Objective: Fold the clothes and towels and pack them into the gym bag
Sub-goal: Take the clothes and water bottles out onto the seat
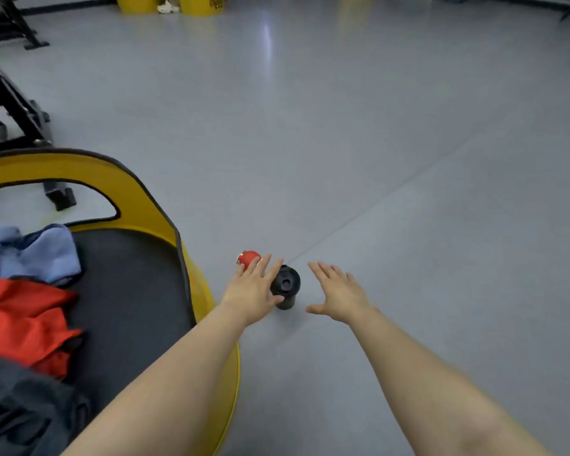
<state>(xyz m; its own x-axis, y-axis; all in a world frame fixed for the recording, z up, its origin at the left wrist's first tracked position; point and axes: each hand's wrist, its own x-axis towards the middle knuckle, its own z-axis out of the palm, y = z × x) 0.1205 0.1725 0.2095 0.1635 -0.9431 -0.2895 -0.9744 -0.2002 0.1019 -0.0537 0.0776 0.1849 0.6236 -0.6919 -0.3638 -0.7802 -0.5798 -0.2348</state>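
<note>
Ahead and right: bare grey floor (pixel 375 159) lay open.
Between hands: black bottle (pixel 285 286) and red object (pixel 248 257) stood close together.
Left: yellow basket (pixel 165 218) wall blocked passage.
Far left: black equipment frame (pixel 17 106).

Two arms come in from the bottom edge. Both are bare all the way up, with no sleeves showing. The left hand (pixel 252 291) has no glove, ring or watch. The right hand (pixel 338 292) is bare too, and its wrist has no band. The fingernails are short and plain.
</note>
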